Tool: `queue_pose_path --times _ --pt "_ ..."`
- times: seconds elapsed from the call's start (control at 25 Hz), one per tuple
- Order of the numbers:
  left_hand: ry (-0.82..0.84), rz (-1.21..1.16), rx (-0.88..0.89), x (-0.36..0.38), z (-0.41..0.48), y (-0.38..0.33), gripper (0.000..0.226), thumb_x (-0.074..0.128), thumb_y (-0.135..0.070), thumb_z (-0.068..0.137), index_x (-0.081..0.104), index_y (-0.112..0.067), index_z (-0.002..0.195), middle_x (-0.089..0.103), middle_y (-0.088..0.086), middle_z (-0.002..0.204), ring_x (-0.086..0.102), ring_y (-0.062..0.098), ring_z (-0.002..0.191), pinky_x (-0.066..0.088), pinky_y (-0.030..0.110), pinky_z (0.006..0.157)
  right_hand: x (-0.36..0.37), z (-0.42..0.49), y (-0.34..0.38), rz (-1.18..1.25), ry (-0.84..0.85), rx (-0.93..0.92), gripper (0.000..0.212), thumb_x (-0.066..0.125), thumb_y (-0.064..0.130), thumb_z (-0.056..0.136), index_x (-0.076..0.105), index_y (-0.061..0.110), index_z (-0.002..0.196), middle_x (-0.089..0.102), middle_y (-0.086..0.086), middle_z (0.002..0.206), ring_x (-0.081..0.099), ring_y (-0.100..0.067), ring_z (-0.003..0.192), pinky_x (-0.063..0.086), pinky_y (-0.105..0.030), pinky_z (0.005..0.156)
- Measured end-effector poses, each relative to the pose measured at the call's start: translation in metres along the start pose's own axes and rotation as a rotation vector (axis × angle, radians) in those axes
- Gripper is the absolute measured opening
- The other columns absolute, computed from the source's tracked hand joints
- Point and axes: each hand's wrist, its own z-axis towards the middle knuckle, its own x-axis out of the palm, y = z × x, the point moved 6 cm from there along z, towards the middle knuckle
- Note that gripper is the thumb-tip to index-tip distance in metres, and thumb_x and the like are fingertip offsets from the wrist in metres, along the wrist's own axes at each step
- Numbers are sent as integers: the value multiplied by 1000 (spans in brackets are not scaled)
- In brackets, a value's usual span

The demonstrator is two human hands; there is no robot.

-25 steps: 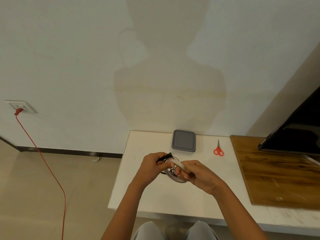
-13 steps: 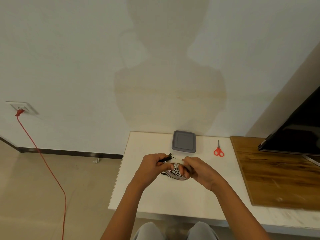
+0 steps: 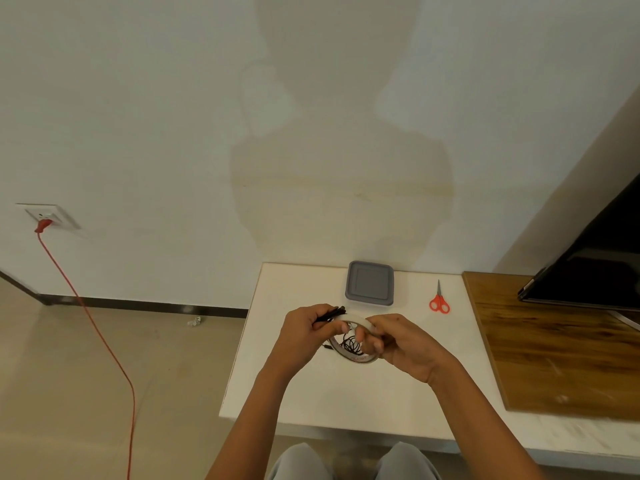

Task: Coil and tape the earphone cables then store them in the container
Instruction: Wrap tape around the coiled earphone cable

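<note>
Over the middle of the white table (image 3: 346, 393) both hands work close together. My left hand (image 3: 304, 332) grips a black coiled earphone cable (image 3: 330, 312), whose end sticks out above the fingers. My right hand (image 3: 391, 341) holds a white tape roll (image 3: 351, 355) upright, thumb and fingers curled on its rim. More black cable loops (image 3: 350, 344) show through the roll's hole. A grey square container (image 3: 370, 287) with its lid on sits at the table's far edge.
Red-handled scissors (image 3: 439, 299) lie right of the container. A wooden board (image 3: 554, 348) covers the table's right part, with a dark screen (image 3: 595, 271) above it. A red cord (image 3: 86, 313) runs from a wall socket down across the floor at left.
My right hand has turned and shifted on the tape roll, moving closer to the left hand; the left hand keeps its grip on the cable.
</note>
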Motion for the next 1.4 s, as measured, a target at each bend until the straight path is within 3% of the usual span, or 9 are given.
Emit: queue_pose_path --times 0.16,0.32,0.48,0.64,0.84,0.96,1.12,1.4 --pt "0 -15 3 1 1 0 4 73 -24 82 71 -21 81 47 4 63 36 8 58 31 15 54 0 -2 0 52 52 -33 30 43 16 82 70 2 82 41 -5 54 38 -19 65 41 -32 78" --pt "-25 -39 1 1 1 2 8 69 -26 85 71 -18 85 47 5 64 37 11 60 32 22 58 1 -2 0 79 86 -59 33 44 19 87 74 5 92 48 -2 58 38 -21 69 40 -38 85" --pt "-38 -72 -11 1 -1 3 6 67 -27 87 71 -24 84 48 3 63 37 10 59 35 21 58 5 -7 4 105 96 -74 40 34 7 100 74 6 97 52 -3 62 44 -14 65 41 -34 82" --pt "-53 -121 -24 2 -3 4 11 64 -26 90 72 -19 89 57 4 69 43 8 63 37 15 60 7 -7 3 94 88 -72 39 34 4 100 73 7 103 56 -12 77 47 -16 70 42 -34 86" --pt "-55 -173 -37 3 -3 6 12 63 -28 90 72 -20 90 59 6 73 46 13 69 38 25 65 9 -10 7 159 71 -85 42 32 1 98 73 4 103 55 -6 69 44 -13 64 40 -38 85" --pt "-64 -184 -26 3 -5 1 12 63 -26 90 72 -17 91 58 3 71 45 12 68 38 21 63 8 -10 10 152 54 -96 43 32 -1 96 75 6 98 56 -4 66 40 -14 63 39 -40 85" --pt "-72 -176 -18 3 -7 -2 11 63 -24 90 72 -18 88 56 1 69 45 10 67 37 23 63 10 -14 12 126 110 -121 40 32 0 98 69 3 112 57 -12 80 44 -14 68 44 -31 79" --pt "-66 -210 -8 3 -11 -5 11 65 -23 89 70 -18 80 52 -4 64 43 11 65 38 30 64 13 -21 17 82 69 -111 43 31 -4 97 72 5 108 59 -2 67 49 -9 64 42 -30 78"
